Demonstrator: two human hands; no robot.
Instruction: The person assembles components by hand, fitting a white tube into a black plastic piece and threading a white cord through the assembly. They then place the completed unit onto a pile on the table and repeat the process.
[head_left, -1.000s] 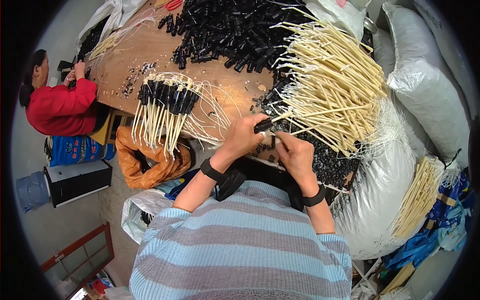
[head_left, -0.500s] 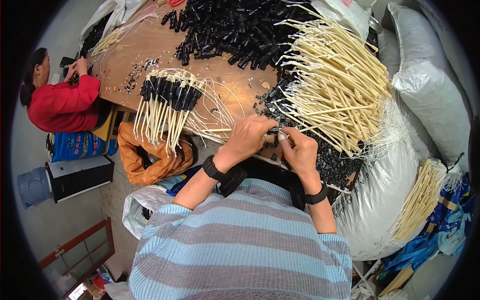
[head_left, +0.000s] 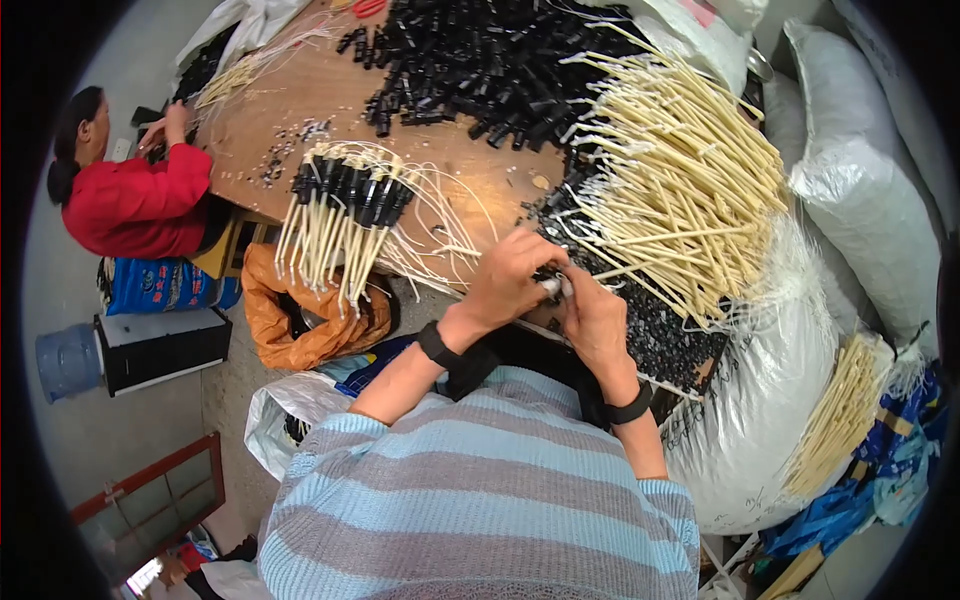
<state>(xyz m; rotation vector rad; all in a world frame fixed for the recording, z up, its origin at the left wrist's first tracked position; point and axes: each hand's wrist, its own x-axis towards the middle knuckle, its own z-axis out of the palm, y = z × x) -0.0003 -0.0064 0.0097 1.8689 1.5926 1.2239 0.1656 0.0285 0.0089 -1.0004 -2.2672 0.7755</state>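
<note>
Both bare hands, left hand (head_left: pixel 512 278) and right hand (head_left: pixel 598 318), meet in the head view, the left pinching a mostly hidden dark plastic piece (head_left: pixel 547 272) between them, the right's grip unclear. Small black plastic bits (head_left: pixel 668 338) lie beside them on the brown wooden counter (head_left: pixel 465 150), probably for quick reach.

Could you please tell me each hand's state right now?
Left hand: closed on a small black part.
Right hand: closed; anything held cannot be told.
</note>
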